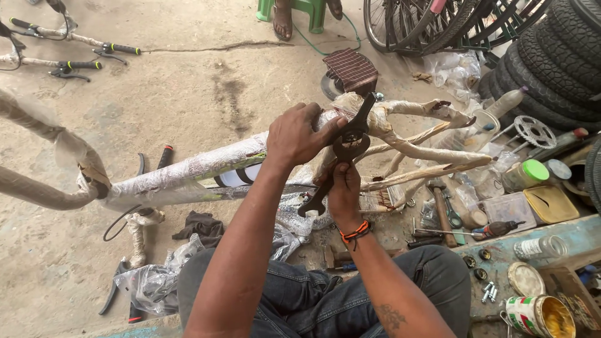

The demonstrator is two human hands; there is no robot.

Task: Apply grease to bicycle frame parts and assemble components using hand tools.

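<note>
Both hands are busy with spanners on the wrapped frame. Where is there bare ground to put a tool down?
Bare concrete floor lies beyond the wrapped bicycle frame, between the loose handlebars and the green stool. The person's right is crowded: hammer, jars, yellow lid, paint tin. Plastic wrap and a dark rag litter the near left.

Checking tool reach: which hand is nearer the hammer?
Right. The right hand grips a wrench just left of the hammer; the left hand sits higher on the frame, farther away.

A dark flat spanner [350, 134] stands almost upright against the wrapped bicycle frame [200, 169]. A second dark spanner [316, 200] slants down below it, towards the left.
</note>
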